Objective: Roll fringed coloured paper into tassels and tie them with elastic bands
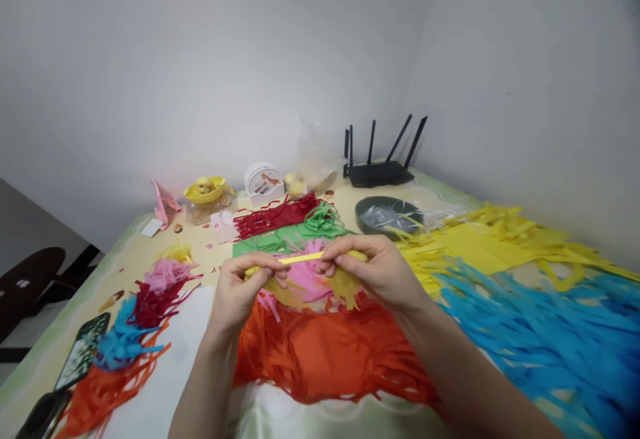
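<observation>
Hands are both working one piece: a yellow fringed strip (303,258), rolled tight along its top edge. We're pinching it at both ends. Our left hand (245,285) is closing thumb and fingers on the left end, and our right hand (380,272) is doing the same on the right end.

Long axis is running left-right across our view, with the right end sitting slightly higher. Fringe is hanging down from the roll, pointing at the table (125,245). We're holding the strip up off the surface, mid-table, over the pink fringed paper (305,282) and the far edge of the orange fringed sheet (325,352).

Around it, green paper (280,240) and red paper (273,217) are lying just behind. Yellow sheets (480,239) and blue sheets (540,332) are spreading out to our right. Finished tassels (145,299) are piling up on the left beside a phone (83,352). A dark bowl (385,215) and a router (380,172) are sitting at the far edge.
</observation>
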